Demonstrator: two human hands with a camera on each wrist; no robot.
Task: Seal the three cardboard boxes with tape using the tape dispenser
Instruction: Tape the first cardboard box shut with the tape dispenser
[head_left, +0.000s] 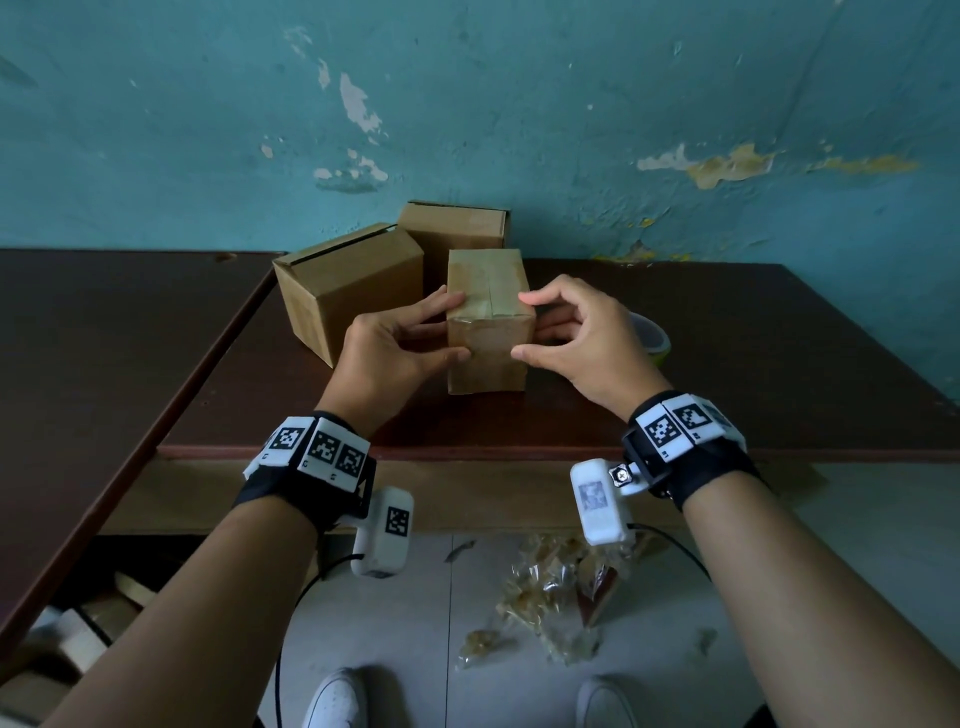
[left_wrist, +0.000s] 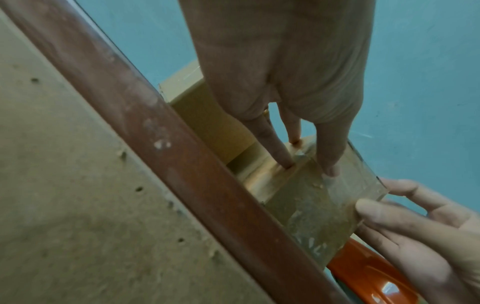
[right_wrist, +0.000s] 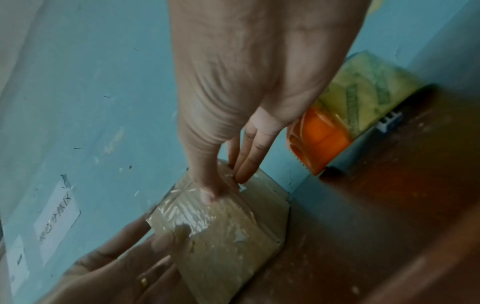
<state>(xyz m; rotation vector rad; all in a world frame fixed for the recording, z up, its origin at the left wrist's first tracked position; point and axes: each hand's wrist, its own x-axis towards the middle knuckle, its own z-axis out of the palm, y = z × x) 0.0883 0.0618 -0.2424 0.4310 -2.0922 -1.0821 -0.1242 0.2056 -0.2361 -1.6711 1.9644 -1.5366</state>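
A small upright cardboard box (head_left: 488, 358) stands mid-table, glossy tape running over its top and down its front. My left hand (head_left: 462, 327) grips its left upper corner, index finger on top, thumb on the front face. On the right upper corner my right hand (head_left: 521, 326) grips the same way. The wrist views show the fingertips (left_wrist: 331, 172) and thumb (right_wrist: 207, 195) pressing the tape on the box (right_wrist: 228, 236). Two larger boxes stand behind it, one at the left (head_left: 348, 286) and one at the back (head_left: 452, 228). The orange tape dispenser (right_wrist: 319, 139) lies right of the box, mostly hidden behind my right hand.
The brown table (head_left: 727, 364) meets a teal wall at the back. A second table (head_left: 104, 338) adjoins on the left. Crumpled tape scraps (head_left: 556, 587) lie on the floor near my shoes. A paper label (right_wrist: 57, 222) is stuck on the wall.
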